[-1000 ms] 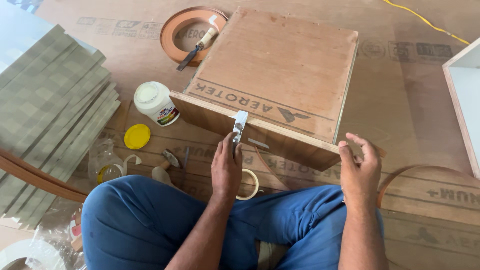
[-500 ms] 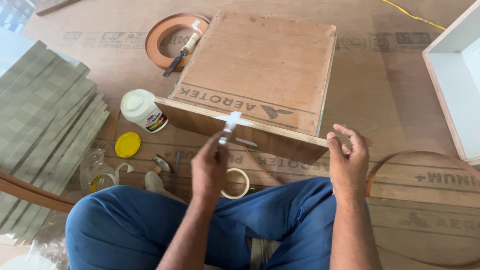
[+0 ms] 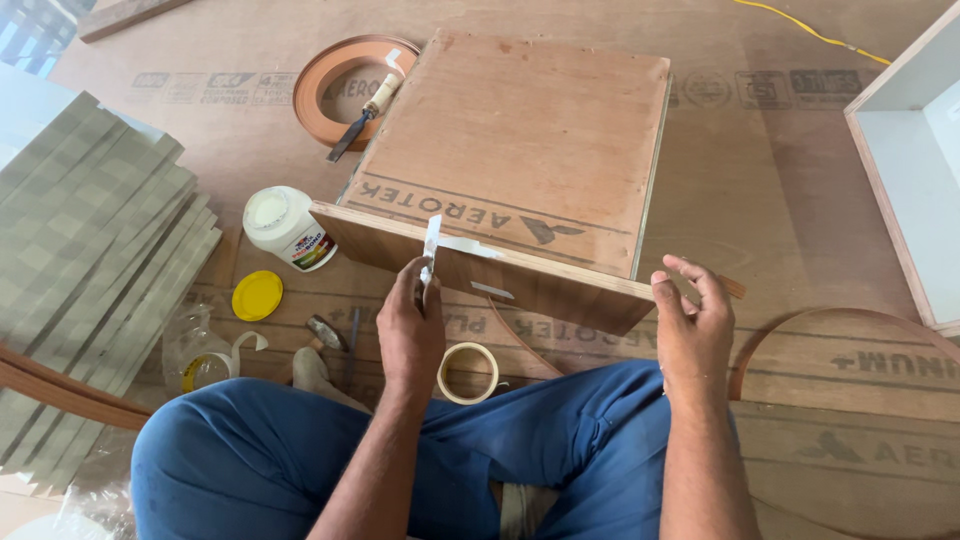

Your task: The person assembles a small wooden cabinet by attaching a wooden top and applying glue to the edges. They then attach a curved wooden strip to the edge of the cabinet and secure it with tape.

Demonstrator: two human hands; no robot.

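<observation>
Left hand (image 3: 412,330) now pinches tape strip (image 3: 432,245) upright; right hand (image 3: 692,325) stays loosely open at box (image 3: 520,170).

I sit on a plywood floor (image 3: 800,180) in even light; a white cabinet (image 3: 915,150), perhaps open-faced, stands at my right.

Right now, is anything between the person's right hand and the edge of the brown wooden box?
Nothing visible: the right hand already rests its fingers on the near corner of the brown wooden box, with no object between them.
</observation>
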